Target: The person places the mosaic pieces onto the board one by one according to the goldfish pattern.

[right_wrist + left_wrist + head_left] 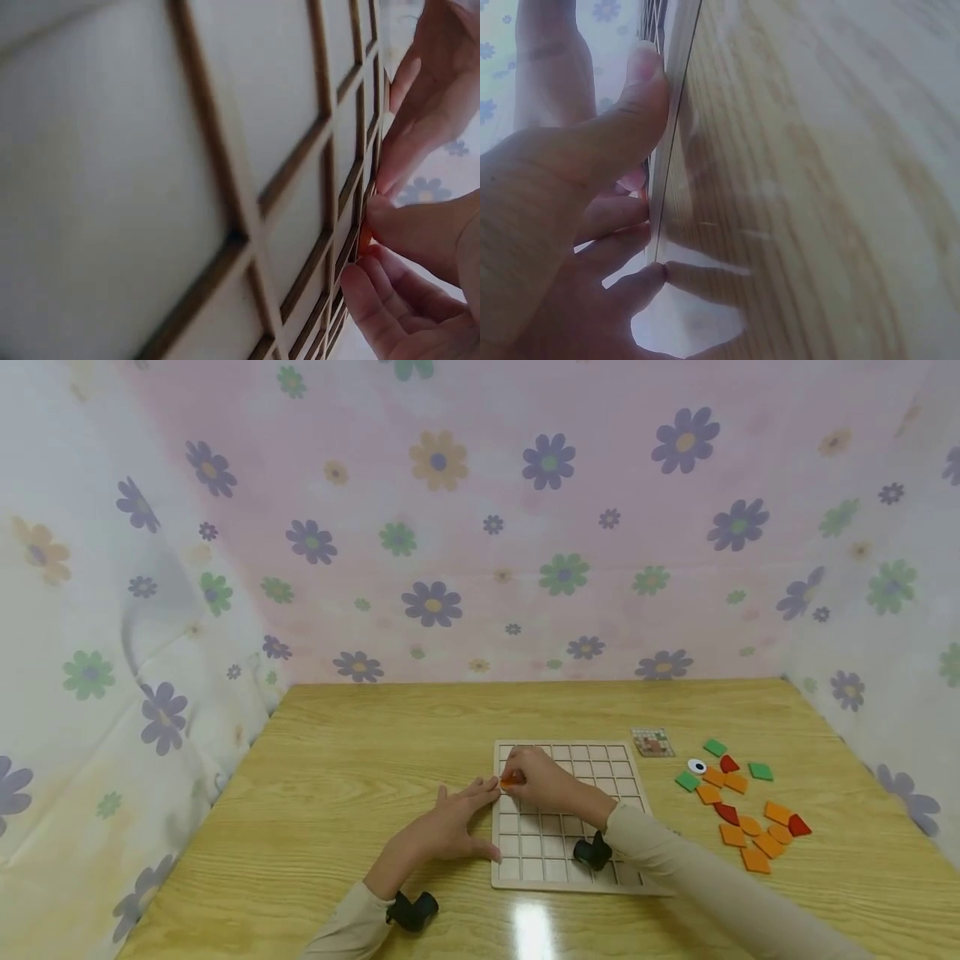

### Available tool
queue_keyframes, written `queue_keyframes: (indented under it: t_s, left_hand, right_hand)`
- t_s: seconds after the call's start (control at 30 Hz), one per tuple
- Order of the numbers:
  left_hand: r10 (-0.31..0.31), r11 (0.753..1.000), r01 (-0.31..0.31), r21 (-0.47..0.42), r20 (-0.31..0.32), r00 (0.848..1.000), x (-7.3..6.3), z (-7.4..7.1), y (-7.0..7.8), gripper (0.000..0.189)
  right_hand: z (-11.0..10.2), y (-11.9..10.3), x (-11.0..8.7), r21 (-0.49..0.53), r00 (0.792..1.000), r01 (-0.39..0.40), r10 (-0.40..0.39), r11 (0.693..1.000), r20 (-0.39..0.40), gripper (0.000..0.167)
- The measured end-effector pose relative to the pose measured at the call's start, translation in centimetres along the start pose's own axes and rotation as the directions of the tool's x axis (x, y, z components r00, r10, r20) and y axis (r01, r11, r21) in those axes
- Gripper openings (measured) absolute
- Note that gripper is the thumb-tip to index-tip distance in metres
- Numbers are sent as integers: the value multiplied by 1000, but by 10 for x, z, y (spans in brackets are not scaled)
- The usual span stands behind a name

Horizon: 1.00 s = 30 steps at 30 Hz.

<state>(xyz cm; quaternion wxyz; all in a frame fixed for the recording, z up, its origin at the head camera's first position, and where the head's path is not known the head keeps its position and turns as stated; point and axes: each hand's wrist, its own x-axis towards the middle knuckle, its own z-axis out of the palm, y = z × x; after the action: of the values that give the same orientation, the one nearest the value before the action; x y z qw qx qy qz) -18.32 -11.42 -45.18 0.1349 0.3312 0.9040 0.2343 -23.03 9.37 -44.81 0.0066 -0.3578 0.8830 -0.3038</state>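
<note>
A pale wooden grid board (pixel 551 886) lies on the table, its square cells framed by thin raised strips. My right hand (pixel 546 781) is over the board's upper left part and pinches a small orange tile (pixel 507 782) between thumb and fingers. In the right wrist view this orange tile (pixel 365 237) is mostly covered by the fingertips. My left hand (pixel 450 825) lies at the board's left edge with its fingers stretched out. Its fingertips touch the rim beside the orange tile, and its thumb reaches the rim lower down.
Right of the board lie loose tiles: several orange ones such as an orange square (pixel 755 860), green ones like this green tile (pixel 761 772), red wedges including one red wedge (pixel 799 825), and a white eye disc (pixel 697 766). A small patterned card (pixel 653 742) is behind them.
</note>
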Motion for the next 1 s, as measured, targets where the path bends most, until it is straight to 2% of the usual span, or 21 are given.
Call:
queue_keyframes:
  t_s: [0.1,0.3,0.53,0.8,1.0]
  left_hand:
    - [3,1000,-3,4,-3,1000,-1,-1,0,90]
    - [-5,1000,5,-3,4,1000,0,-2,1,89]
    - [-16,1000,16,-6,5,1000,2,1,0,89]
    - [-12,1000,12,-16,0,1000,1,4,0,91]
    - [-8,1000,8,-11,-9,1000,0,3,-1,90]
  right_hand:
    - [0,-3,0,-13,1000,7,-7,1000,11,6]
    - [-3,-7,1,31,1000,-30,30,999,-2,9]
    - [-2,-6,-1,17,1000,-3,3,1000,-10,9]
    - [-7,-4,-8,72,1000,0,-1,997,6,12]
    - [-18,-6,-19,97,999,-32,32,995,5,16]
